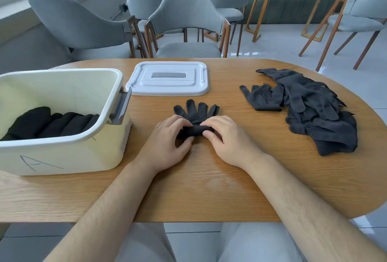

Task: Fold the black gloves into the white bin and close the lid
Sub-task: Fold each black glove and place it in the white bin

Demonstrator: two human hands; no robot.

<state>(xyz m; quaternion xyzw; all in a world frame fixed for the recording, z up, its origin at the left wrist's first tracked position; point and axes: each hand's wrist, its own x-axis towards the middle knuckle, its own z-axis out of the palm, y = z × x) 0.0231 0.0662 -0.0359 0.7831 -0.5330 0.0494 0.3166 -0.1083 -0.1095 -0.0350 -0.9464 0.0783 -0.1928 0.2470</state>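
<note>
Rolling looks to me like the step in hand. A black glove lies on the bench in front of me, its cuff end turned up into a tight roll and its fingers fanned flat toward the lid. My left hand and right hand each curl fingers and thumb round that roll, one at either end, with the fingertips nearly meeting on top.

The white bin stands open on my left with a row of rolled gloves in its bottom. The lid lies flat beyond the glove, just beside the bin's handle. A loose pile of gloves waits well apart on my right.

The knit looks soft and springy, so I expect the roll to slacken if either hand eases off before the end is secured. Uneven pressure between the hands would skew it into a cone. The splayed fingers could bunch or poke out. With that pile left to do, I judge the bin might overfill and stop the lid seating.
</note>
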